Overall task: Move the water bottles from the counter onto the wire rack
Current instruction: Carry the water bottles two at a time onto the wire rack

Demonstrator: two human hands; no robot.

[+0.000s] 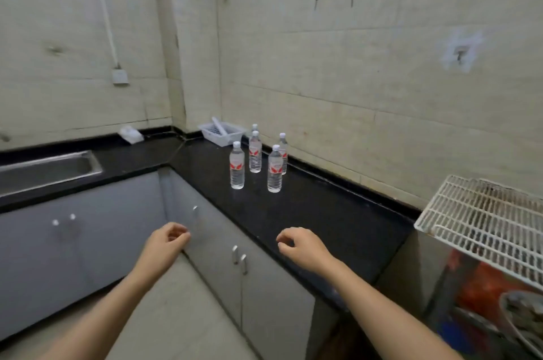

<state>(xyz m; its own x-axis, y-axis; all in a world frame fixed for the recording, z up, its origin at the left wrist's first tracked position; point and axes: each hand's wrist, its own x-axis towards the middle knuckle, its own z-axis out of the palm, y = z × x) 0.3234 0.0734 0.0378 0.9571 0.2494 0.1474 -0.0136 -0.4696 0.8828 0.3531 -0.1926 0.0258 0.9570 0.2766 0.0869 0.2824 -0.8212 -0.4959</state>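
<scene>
Left hand (pixel 170 237) and right hand (pixel 299 245) hang loosely curled, empty. Water bottles (pixel 255 155) stand bunched on the table (pixel 323 221) at twelve o'clock, wire rack (pixel 484 218) at three; reaching carelessly could topple neighbours.

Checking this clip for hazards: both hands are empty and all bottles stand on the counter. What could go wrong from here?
1. The five clear plastic water bottles with white caps stand closely clustered on the black counter; reaching past the front ones for a rear one may topple them.
2. The white wire rack has open gaps between wires, so a bottle set upright there might wobble or tip.
The left hand and right hand hold nothing.
</scene>
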